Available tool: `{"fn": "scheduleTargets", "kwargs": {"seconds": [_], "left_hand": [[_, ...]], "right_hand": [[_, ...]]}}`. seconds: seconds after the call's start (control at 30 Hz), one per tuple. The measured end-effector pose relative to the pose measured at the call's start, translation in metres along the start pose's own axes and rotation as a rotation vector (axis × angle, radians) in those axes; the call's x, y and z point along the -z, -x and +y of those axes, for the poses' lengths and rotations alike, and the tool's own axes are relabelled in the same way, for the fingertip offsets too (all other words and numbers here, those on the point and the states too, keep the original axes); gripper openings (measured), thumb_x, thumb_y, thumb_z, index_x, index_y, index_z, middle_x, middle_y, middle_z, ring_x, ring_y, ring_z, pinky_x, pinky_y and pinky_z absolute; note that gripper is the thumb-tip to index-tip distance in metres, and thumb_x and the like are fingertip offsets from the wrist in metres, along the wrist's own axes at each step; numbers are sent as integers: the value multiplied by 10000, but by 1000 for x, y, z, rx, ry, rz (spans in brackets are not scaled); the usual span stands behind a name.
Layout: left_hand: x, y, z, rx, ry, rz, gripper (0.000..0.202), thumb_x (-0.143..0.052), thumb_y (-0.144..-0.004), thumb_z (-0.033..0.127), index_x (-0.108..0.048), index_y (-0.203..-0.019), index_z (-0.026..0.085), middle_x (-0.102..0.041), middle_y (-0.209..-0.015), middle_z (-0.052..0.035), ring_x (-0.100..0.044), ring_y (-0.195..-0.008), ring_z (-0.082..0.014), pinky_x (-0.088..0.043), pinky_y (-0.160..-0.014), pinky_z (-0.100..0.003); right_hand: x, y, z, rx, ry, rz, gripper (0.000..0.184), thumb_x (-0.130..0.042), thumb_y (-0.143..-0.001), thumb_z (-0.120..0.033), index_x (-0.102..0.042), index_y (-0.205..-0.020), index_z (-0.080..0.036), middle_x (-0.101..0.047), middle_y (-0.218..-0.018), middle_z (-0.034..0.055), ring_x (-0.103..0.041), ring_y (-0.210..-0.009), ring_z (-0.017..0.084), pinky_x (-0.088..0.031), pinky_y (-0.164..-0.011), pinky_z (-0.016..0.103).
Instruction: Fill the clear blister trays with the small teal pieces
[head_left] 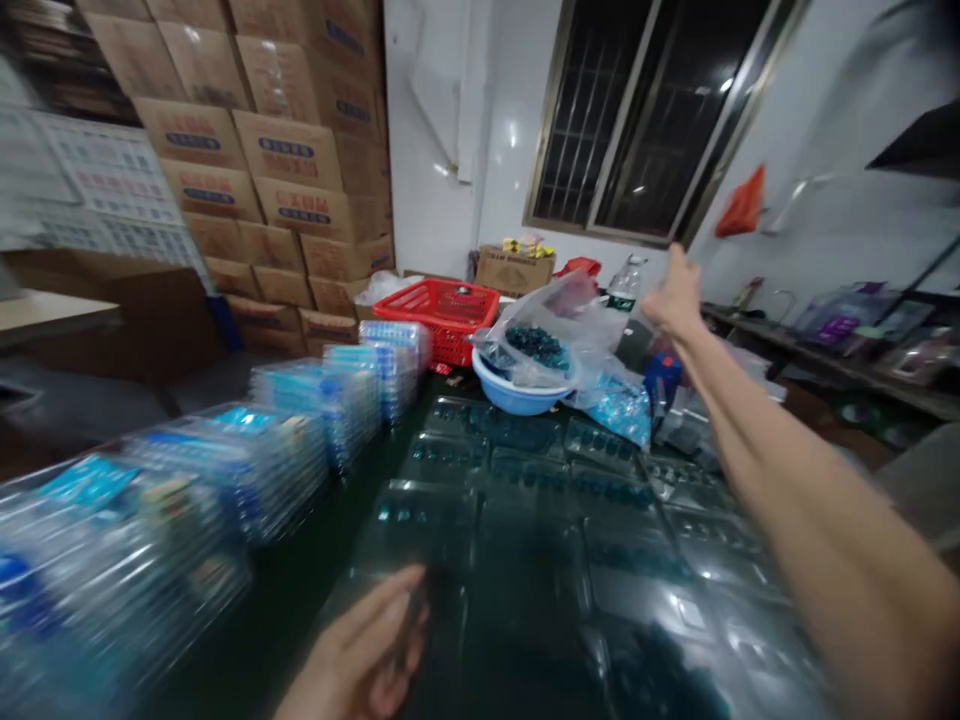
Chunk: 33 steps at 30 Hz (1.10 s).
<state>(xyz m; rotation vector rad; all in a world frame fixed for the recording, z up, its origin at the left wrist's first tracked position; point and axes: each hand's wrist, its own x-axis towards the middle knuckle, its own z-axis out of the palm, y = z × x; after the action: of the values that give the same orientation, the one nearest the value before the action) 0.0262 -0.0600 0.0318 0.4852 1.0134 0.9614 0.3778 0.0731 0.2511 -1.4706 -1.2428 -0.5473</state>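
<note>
logging r hand (679,297) first: raised above far r corner of bench (255,640), fingers pressed together & pointing up, blurred, nothing seen in its grip. nearest items: bag of pale blue pieces (619,410) lying on bench just below & l of it, small blue-topped item (663,382) beside that bag. l hand (360,640) at near edge of bench, motion-blurred, fingers part curled; dark item (414,612) possibly at fingertips, cannot tell if pinched or only passing in front. clear blister trays (525,520) w/ teal pieces lie flat in rows over r & middle of bench, from near edge to far end, directly beyond l hand. stacked clear trays w/ blue cards (292,450) run in a line along l edge, blurred at near end. at far end: blue plastic basin (521,390) holding clear bag of dark teal pieces (536,345), touching tray rows. behind bench: red plastic crate (442,315), clear bottle (626,280), cardboard box (514,268). beyond: stacked cartons (285,150) at l, barred window (645,110) on back wall, orange bag (741,203) hung on wall at r, shelf w/ packaged goods (825,360) along r wall.
</note>
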Motion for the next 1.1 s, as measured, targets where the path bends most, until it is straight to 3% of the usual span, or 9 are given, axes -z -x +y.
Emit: {"fn": "scheduleTargets", "kwargs": {"seconds": [0.07,0.13,0.23,0.3,0.37,0.57,0.8,0.9,1.1], "left_hand": [[-5,2,2,-76,-26,5,330,-714,-608,278,-644,-907,157,-628,-747,-58,-494,-506,-86,-284,-370,-163],[-3,1,1,-135,-89,-13,232,-678,-653,294,-642,-824,141,-614,-648,-39,-465,-470,-73,-279,-378,-162],[2,0,-6,-212,-196,-34,195,-650,-685,295,-631,-794,136,-568,-514,-3,-417,-411,-57,-278,-389,-164],[5,2,-13,-245,-265,-3,215,-657,-678,291,-629,-827,139,-543,-479,17,-391,-391,-49,-267,-386,-161],[6,7,-19,-264,-338,21,246,-654,-680,301,-630,-867,144,-535,-482,20,-395,-399,-56,-273,-387,-165],[4,25,-24,-364,-579,31,270,-613,-708,330,-640,-910,152,-558,-543,0,-449,-459,-93,-339,-418,-184],[-8,34,-22,-422,-520,51,133,-641,-684,280,-602,-744,168,-513,-551,30,-426,-450,-74,-342,-425,-170],[-7,34,-23,-422,-536,84,165,-660,-664,267,-631,-800,179,-540,-631,16,-460,-491,-85,-366,-460,-181],[-2,31,-22,-569,-683,-39,125,-622,-699,242,-678,-790,177,-604,-804,-46,-538,-702,-166,-413,-605,-227]], "right_hand": [[-1,40,-16,42,-38,-70,197,-432,-758,-179,-617,-694,-151,-592,-911,35,-541,-919,178,-380,-714,283],[14,107,-42,145,-92,-144,212,-413,-808,-214,-615,-755,-170,-599,-828,17,-560,-791,140,-396,-706,293],[41,217,-85,226,-283,-634,83,-525,-776,-193,-601,-746,-206,-591,-726,-3,-542,-654,115,-414,-617,241],[46,272,-105,114,-402,-870,60,-540,-771,-196,-596,-786,-210,-586,-717,1,-537,-632,116,-418,-582,230],[41,304,-115,-54,-445,-949,19,-568,-742,-195,-580,-757,-197,-566,-675,-8,-520,-593,112,-405,-544,222],[33,323,-118,-360,-655,-1042,84,-532,-745,-135,-581,-794,-182,-555,-655,-31,-507,-583,92,-394,-532,189],[43,341,-123,-250,-552,-870,135,-484,-783,-141,-607,-815,-187,-559,-697,7,-515,-633,124,-391,-590,232],[41,347,-122,-222,-522,-811,152,-475,-786,-127,-611,-815,-189,-572,-755,28,-530,-687,138,-399,-631,242],[40,354,-120,-137,-512,-696,190,-437,-807,-122,-605,-742,-180,-552,-684,26,-509,-639,129,-387,-604,236]]}}
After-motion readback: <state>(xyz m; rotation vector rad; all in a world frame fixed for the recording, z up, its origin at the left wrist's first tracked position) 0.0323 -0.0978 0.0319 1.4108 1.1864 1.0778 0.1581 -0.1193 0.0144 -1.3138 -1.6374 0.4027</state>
